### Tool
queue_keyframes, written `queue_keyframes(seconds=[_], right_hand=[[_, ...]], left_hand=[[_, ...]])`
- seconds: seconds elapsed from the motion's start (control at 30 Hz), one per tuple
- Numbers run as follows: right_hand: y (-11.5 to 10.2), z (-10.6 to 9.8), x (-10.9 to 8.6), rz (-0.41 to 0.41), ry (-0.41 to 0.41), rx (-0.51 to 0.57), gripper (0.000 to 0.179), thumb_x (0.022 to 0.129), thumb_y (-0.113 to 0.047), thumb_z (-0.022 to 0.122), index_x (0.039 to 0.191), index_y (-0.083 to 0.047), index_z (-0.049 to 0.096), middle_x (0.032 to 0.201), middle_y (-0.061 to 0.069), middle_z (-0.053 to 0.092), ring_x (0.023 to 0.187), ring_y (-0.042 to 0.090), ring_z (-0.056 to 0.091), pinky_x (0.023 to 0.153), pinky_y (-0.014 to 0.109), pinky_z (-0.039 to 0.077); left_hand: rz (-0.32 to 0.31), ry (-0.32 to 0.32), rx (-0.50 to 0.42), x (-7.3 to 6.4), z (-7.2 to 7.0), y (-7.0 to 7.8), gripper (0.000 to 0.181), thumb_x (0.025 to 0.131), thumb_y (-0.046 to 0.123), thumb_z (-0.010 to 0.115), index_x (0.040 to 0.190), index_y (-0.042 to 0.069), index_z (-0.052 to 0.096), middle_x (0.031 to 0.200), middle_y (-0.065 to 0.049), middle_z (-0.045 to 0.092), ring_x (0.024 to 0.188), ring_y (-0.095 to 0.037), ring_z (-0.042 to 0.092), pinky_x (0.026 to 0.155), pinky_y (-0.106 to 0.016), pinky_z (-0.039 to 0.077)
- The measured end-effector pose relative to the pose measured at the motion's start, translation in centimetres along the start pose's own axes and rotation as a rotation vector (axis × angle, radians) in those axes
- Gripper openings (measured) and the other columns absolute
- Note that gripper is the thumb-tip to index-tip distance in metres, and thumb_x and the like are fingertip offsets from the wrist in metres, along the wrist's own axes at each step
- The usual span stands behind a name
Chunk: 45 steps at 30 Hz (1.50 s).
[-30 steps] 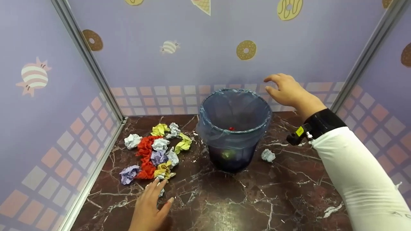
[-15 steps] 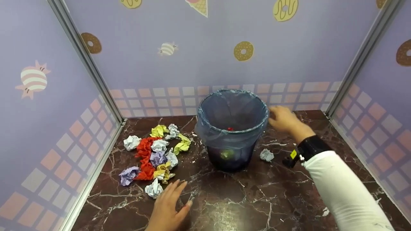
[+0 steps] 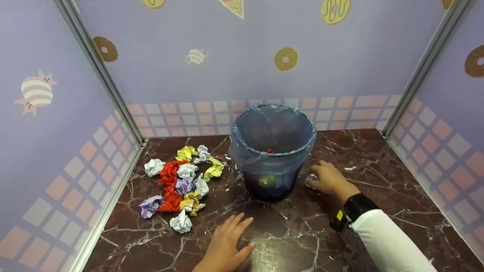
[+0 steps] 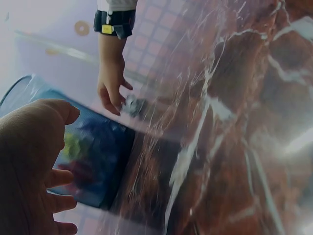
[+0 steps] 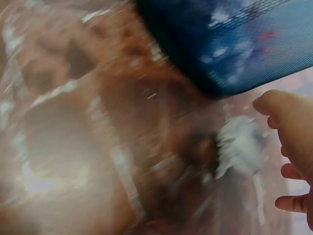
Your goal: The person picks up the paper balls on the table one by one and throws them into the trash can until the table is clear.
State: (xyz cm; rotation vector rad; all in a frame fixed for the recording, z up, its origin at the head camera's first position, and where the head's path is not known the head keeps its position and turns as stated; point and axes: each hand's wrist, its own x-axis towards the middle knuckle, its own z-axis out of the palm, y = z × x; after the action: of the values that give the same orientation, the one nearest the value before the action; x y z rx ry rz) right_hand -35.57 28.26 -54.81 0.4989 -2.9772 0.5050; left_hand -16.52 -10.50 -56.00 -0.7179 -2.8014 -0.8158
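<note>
At the right of the mesh trash bin, my right hand reaches down over a crumpled white paper ball. In the right wrist view the thumb and fingers are spread beside that ball, not closed round it; in the head view the hand hides most of it. My left hand hovers low over the front of the table, fingers extended and holding nothing. A bluish plastic bag lines the bin and folds over its rim. Through the bin's side, yellow and red paper shows.
Left of the bin lies a cluster of crumpled paper balls: red, purple, yellow and white. Purple printed panels enclose the dark marbled table at the back and both sides.
My right hand has come down from beside the bin's rim to the white paper ball on the table. My left hand has moved right, away from the paper cluster.
</note>
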Motion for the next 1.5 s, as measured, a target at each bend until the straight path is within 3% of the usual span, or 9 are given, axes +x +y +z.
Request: queue_keyframes(seconds=[0.3, 0.43, 0.53, 0.6, 0.83, 1.07, 1.5], right_hand=[[3.2, 1.0, -3.0, 0.054, 0.032, 0.071, 0.063, 0.084, -0.024, 0.072, 0.137, 0.006, 0.058, 0.128, 0.031, 0.060, 0.116, 0.051, 0.059, 0.098, 0.062, 0.050], [4.2, 1.2, -3.7, 0.059, 0.071, 0.105, 0.049, 0.080, -0.019, 0.075, 0.122, 0.004, 0.065, 0.116, 0.026, 0.065, 0.100, 0.042, 0.065, 0.088, 0.056, 0.054], [4.6, 1.5, -4.0, 0.068, 0.092, 0.105, 0.031, 0.077, -0.019, 0.077, 0.103, -0.005, 0.067, 0.099, 0.014, 0.063, 0.083, 0.029, 0.059, 0.074, 0.047, 0.050], [4.8, 1.8, -4.1, 0.078, 0.102, 0.103, 0.027, 0.076, -0.019, 0.079, 0.097, -0.009, 0.065, 0.094, 0.010, 0.062, 0.080, 0.026, 0.057, 0.072, 0.045, 0.048], [4.8, 2.8, -4.4, 0.116, 0.136, 0.120, 0.028, 0.073, -0.016, 0.081, 0.093, -0.008, 0.062, 0.089, 0.011, 0.064, 0.080, 0.027, 0.059, 0.071, 0.046, 0.049], [4.4, 3.0, -4.3, 0.118, 0.118, 0.089, 0.028, 0.075, -0.015, 0.079, 0.091, -0.009, 0.057, 0.087, 0.011, 0.063, 0.075, 0.027, 0.058, 0.065, 0.044, 0.047], [4.2, 2.9, -4.7, 0.135, 0.096, 0.076, 0.032, 0.075, -0.016, 0.078, 0.087, -0.008, 0.050, 0.081, 0.009, 0.052, 0.066, 0.023, 0.045, 0.059, 0.037, 0.036]], left_hand=[[0.050, -0.025, 0.009, 1.6, 1.2, 1.0, 0.060, 0.097, 0.050, 0.062, 0.152, 0.029, 0.050, 0.157, -0.011, 0.051, 0.142, -0.041, 0.050, 0.108, -0.070, 0.043], [0.037, -0.042, -0.004, 1.9, 1.3, 1.3, 0.060, 0.097, 0.051, 0.061, 0.152, 0.030, 0.050, 0.159, -0.009, 0.049, 0.144, -0.040, 0.048, 0.109, -0.070, 0.041], [0.027, -0.053, -0.014, 2.0, 1.4, 1.3, 0.059, 0.097, 0.051, 0.061, 0.152, 0.031, 0.050, 0.159, -0.008, 0.049, 0.144, -0.040, 0.048, 0.108, -0.071, 0.041], [0.028, -0.053, -0.013, 2.0, 1.4, 1.3, 0.059, 0.097, 0.051, 0.061, 0.151, 0.031, 0.051, 0.158, -0.009, 0.050, 0.143, -0.041, 0.049, 0.108, -0.071, 0.042], [0.035, -0.045, -0.011, 2.0, 1.6, 1.2, 0.059, 0.097, 0.051, 0.062, 0.150, 0.029, 0.053, 0.157, -0.010, 0.051, 0.143, -0.041, 0.049, 0.108, -0.070, 0.042], [0.024, -0.038, -0.011, 1.9, 1.6, 1.0, 0.058, 0.096, 0.052, 0.062, 0.149, 0.031, 0.054, 0.157, -0.010, 0.051, 0.143, -0.041, 0.049, 0.110, -0.070, 0.041], [0.007, -0.042, -0.008, 1.8, 1.4, 0.8, 0.058, 0.096, 0.052, 0.062, 0.149, 0.030, 0.054, 0.158, -0.009, 0.050, 0.144, -0.040, 0.047, 0.111, -0.071, 0.039]])
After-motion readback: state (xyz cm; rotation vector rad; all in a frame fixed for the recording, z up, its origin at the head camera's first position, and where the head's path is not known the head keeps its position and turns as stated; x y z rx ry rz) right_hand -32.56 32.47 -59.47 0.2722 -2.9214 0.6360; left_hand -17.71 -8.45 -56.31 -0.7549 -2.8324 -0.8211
